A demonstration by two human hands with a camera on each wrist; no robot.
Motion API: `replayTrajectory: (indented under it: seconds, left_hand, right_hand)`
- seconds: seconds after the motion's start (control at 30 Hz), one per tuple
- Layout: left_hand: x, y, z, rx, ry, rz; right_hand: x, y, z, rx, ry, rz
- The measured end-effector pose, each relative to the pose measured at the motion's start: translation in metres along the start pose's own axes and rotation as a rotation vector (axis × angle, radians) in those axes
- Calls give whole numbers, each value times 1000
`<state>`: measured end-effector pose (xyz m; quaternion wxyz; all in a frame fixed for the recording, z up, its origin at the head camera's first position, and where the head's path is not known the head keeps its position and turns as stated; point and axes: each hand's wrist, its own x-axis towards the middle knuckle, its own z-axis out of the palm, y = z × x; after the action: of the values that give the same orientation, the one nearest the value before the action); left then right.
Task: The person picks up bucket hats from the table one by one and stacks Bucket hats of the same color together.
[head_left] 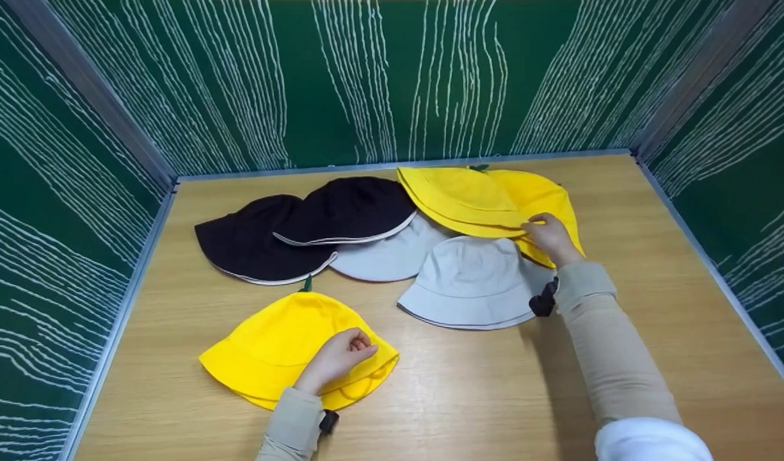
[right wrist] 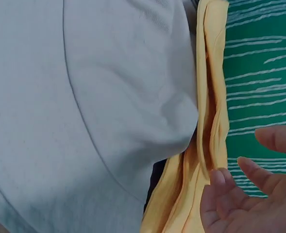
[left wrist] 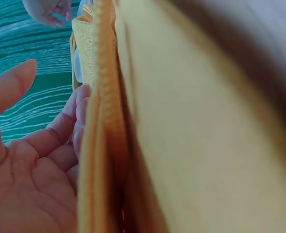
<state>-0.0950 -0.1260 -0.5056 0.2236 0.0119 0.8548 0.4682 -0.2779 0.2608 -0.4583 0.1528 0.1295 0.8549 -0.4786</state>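
Observation:
A yellow bucket hat [head_left: 276, 333] with a green leaf-like tab on top lies flat at the front left. Over its right side is my left hand [head_left: 340, 358], its fingertips against the cloth and its thumb apart in the left wrist view. At the back right, another yellow hat [head_left: 462, 195] overlaps a further yellow hat [head_left: 545, 192]. My right hand [head_left: 550, 237] touches the brim corner of the upper one with its fingertips; in the right wrist view the thumb stands away from the yellow brim [right wrist: 213, 97].
Two black hats, one left [head_left: 257, 240] and one overlapping it [head_left: 347, 211], lie at the back left. A pale grey hat [head_left: 392, 253] is partly beneath them; another grey hat [head_left: 475, 282] lies in front of the yellow pair. Green, white-lined walls [head_left: 392, 77] surround the wooden table [head_left: 468, 410].

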Motion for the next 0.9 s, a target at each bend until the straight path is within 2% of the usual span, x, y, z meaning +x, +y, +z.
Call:
replayTrajectory:
  seconds: [0.13, 0.27, 0.33, 0.5, 0.73, 0.9]
  left_hand:
    - [0, -2, 1, -13, -4, -13]
    - [0, -3, -1, -18, 5, -15]
    - [0, -4, -1, -32, 3, 7]
    - [0, -5, -1, -76, -10, 32]
    - [-1, -6, -1, -99, 7, -19]
    - [0, -8, -1, -114, 4, -26]
  right_hand:
    - [5, 5, 1, 36, 27, 23]
    - [11, 5, 6, 164, -18, 79]
    - [13, 3, 8, 224, -34, 116]
    - [17, -1, 8, 344, -35, 175]
    - [22, -5, 9, 537, -78, 245]
    - [27, -4, 11, 581, -56, 276]
